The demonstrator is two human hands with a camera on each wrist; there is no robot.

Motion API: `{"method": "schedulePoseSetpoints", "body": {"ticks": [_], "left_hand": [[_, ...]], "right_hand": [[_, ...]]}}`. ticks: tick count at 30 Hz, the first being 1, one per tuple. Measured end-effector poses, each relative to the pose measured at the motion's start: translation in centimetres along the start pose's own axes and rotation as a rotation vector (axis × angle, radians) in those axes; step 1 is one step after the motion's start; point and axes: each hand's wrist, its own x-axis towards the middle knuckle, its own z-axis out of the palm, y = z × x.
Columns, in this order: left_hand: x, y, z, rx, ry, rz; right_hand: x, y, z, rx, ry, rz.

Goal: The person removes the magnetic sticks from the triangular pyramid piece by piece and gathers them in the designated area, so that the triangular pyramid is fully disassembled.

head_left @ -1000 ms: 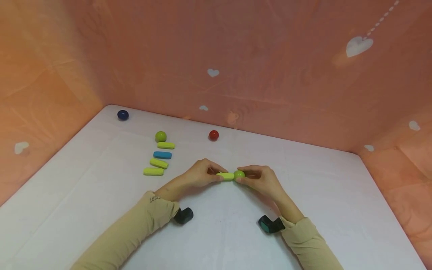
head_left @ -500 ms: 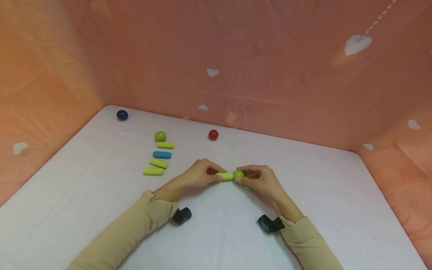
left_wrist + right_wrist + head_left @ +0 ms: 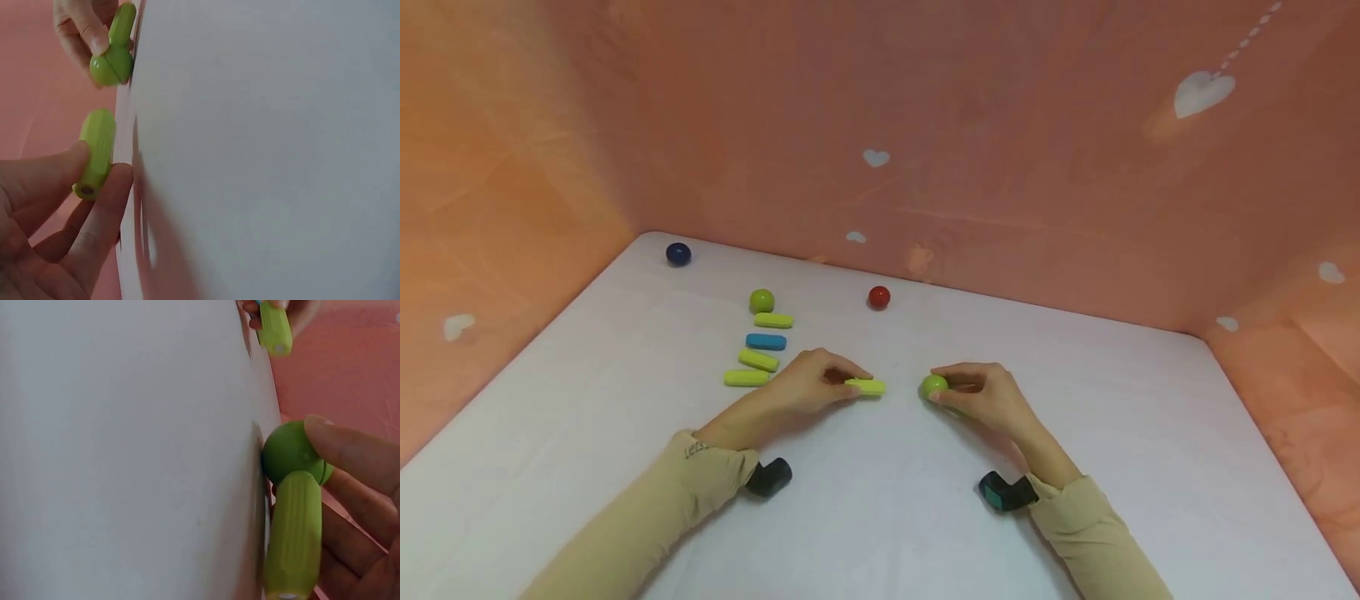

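Observation:
My left hand (image 3: 805,385) pinches a yellow-green magnetic rod (image 3: 98,147) between thumb and fingers, with a small dark disc in its near end. In the head view my right hand (image 3: 994,400) grips a green ball (image 3: 934,387). From that ball sticks a second yellow-green rod (image 3: 294,537), plain in the right wrist view and mostly hidden by the hand in the head view. A gap separates the left hand's rod from the ball. Both hands are low over the white table (image 3: 880,517).
Left of the hands lie a blue rod (image 3: 766,342) and several yellow-green rods (image 3: 758,360), with another green ball (image 3: 762,301) behind them. A red ball (image 3: 879,297) and a dark blue ball (image 3: 678,254) sit near the back edge. Orange cloth (image 3: 1000,167) walls the table.
My left hand has drawn its rod leftwards, off the green ball that it was against. The right hand with the ball has stayed almost where it was.

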Motion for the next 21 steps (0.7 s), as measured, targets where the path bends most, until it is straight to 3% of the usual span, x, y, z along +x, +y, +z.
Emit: {"method": "schedulePoseSetpoints", "body": {"ticks": [7,21], "left_hand": [[-1.6,-1.0,-2.4,-0.037,0.041,0.098],[-4.0,-3.3,-6.3,-0.040,0.135,0.163]], "right_hand": [[0.0,-0.1,-0.2,0.026,-0.016,0.016],[0.0,0.1,-0.2,0.034,-0.015,0.011]]}}
